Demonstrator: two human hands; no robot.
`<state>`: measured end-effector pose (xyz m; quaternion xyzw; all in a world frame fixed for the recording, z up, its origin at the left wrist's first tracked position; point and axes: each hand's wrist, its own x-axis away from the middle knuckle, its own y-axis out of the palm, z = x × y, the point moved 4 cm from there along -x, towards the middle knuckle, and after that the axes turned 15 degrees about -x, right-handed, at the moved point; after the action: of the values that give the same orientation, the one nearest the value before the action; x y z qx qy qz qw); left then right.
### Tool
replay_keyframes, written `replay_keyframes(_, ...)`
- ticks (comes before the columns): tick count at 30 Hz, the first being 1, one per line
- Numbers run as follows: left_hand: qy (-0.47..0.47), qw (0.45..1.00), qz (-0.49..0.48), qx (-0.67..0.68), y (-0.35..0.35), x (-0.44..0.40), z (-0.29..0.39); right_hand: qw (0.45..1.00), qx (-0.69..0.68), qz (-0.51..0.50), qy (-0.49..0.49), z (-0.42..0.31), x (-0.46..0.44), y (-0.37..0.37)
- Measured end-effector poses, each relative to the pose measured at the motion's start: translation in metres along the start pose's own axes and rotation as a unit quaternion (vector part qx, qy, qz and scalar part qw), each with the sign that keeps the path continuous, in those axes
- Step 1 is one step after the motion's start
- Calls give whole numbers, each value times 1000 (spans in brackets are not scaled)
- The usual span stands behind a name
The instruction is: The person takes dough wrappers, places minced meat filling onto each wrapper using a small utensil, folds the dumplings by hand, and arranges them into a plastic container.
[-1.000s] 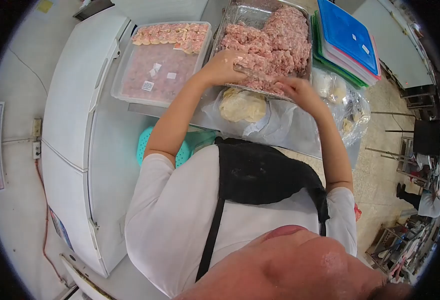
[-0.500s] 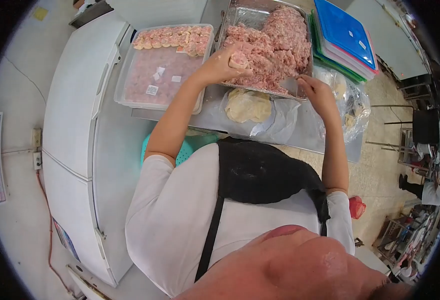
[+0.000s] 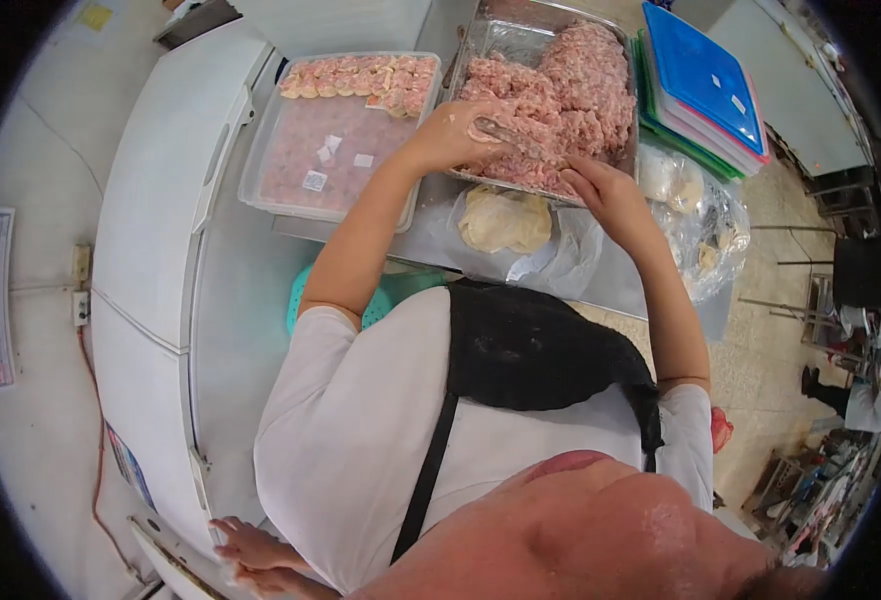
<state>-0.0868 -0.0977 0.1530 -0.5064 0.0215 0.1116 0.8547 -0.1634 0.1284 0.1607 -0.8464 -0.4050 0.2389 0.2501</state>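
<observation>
My left hand [image 3: 447,138] is curled around a small meat-filled dumpling [image 3: 481,128] at the near left corner of a metal tray [image 3: 520,187]. Pinched in my right hand [image 3: 605,192] is the handle of a thin metal spatula [image 3: 508,134]. Its blade reaches leftward over the tray to the dumpling in my left hand. Pink ground meat [image 3: 585,85] fills much of the tray, heaped higher at the right. Just below the tray, a stack of pale round dough wrappers [image 3: 505,218] lies on plastic.
Left of the tray, a clear plastic container [image 3: 260,195] holds rows of dumplings above a labelled layer. Stacked coloured lids [image 3: 705,75] and plastic bags [image 3: 705,235] are at the right. A white refrigerator [image 3: 150,220] stands left. Another person's hands [image 3: 250,550] show at lower left.
My right hand has moved left, bringing the spatula blade from the tray's near right corner to the dumpling. Another person's hands have come into view at lower left.
</observation>
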Motion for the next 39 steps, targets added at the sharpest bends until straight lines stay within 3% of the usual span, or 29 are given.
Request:
replay_keyframes(4, -41, 998, 13, 43, -20, 10, -39, 996, -83, 40, 11, 23, 6, -19)
replay_keyframes(6, -99, 991, 42, 82, -38, 20, -68, 986, -128, 58, 90, 44, 19, -27)
replay_keyframes(9, -135, 954, 171, -204, -49, 38, -134, 959, -203, 78, 183, 88, 47, -32)
replay_keyframes(12, -147, 944, 185, -229, -53, 38, -165, 918, -279, 105, 261, 111, 75, -27)
replay_keyframes(15, -255, 948, 121, -145, -40, 28, -177, 901, -317, 117, 272, 110, 85, -19)
replay_keyframes(18, -218, 948, 145, -179, -28, 22, -158, 890, -337, 117, 283, 109, 84, -16)
replay_keyframes(22, -196, 952, 144, -184, -15, 5, -166, 938, -244, 47, 242, 110, 74, -15)
replay_keyframes(24, -158, 952, 158, -211, -12, -4, -170, 968, -150, 3, 202, 104, 63, -22)
replay_keyframes(27, -137, 980, 81, -117, -12, -3, -169, 992, 83, -45, 89, 115, 43, -47)
replay_keyframes(30, -27, 938, 120, -324, -16, 9, -123, 961, 236, -90, 112, 115, 6, -62)
replay_keyframes(33, -22, 958, 154, -242, -19, 23, -27, 935, 328, -127, 36, 109, 0, -23)
replay_keyframes(37, 19, 998, -13, 57, 53, 41, 21, 922, 351, -153, -60, 90, 5, -15)
replay_keyframes(39, 37, 997, -67, 1, 94, 57, 15, 926, 355, -124, -28, 87, -6, -39)
